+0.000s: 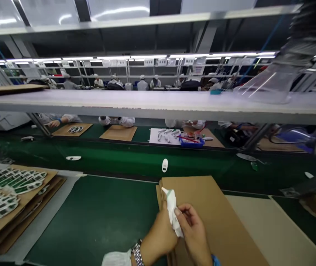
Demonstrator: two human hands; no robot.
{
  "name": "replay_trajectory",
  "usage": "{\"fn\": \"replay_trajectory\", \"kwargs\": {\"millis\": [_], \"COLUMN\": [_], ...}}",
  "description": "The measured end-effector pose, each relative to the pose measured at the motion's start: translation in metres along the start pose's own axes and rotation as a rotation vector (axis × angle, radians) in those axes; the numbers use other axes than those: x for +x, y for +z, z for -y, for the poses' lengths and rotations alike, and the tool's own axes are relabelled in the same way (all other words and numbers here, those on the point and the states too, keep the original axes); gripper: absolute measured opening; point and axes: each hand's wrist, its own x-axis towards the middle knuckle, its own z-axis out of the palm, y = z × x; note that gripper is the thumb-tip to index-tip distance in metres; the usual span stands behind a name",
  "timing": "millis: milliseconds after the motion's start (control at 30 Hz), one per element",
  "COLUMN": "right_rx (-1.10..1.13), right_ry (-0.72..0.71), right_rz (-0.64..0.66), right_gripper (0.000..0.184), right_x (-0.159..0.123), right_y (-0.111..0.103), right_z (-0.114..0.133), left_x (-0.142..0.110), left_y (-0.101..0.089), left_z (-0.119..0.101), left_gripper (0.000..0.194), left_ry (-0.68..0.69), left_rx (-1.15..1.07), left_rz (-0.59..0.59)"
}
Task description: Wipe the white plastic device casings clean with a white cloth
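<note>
Left hand and right hand, both bare, were held together low in the head view, above a stack of flat cardboard sheets. Between them was a white cloth wipe, wrapped around a small white plastic device whose tip pointed toward 11 o'clock. Left grip was closed around the wipe from below; right grip pinched it from the side, thumb and fingers pressed together. A metal-link wristwatch sat on the left wrist.

Nearest edge: far edge of the cardboard, just ahead at 12 o'clock. Beyond it ran a green conveyor belt carrying a second white device. Green table offered open room at 9 o'clock, up to stacked cardboard trays of green-and-white pieces at 9 to 10 o'clock. A beige sheet lay at 3 o'clock. Co-workers in white sleeves were past the belt, beneath a white shelf, at 12 o'clock.
</note>
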Motion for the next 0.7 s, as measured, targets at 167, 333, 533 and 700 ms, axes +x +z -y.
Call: {"fn": "replay_trajectory", "kwargs": {"millis": [167,333,533,700], "right_rx": [0.02,0.036,0.075,0.079], "right_ry": [-0.026,-0.011,-0.016,-0.079], "right_rz": [0.071,0.098,0.059,-0.086], "right_gripper": [0.029,0.031,0.032,0.04], "right_x": [0.002,-0.004,-0.006,-0.013], "right_y": [0.01,0.008,-0.001,-0.001], "right_z": [0.001,0.007,0.02,0.017], "left_x": [-0.003,0.0,0.004,0.012], "left_y": [-0.012,-0.011,-0.002,0.023], "left_z": [-0.005,-0.006,-0.007,0.005], "left_gripper": [0.037,0.04,0.044,0.037], "left_ry": [-0.085,-0.069,-0.019,-0.014], "left_rx": [-0.005,-0.003,0.016,-0.169], "left_rz": [0.019,0.065,0.102,-0.019]}}
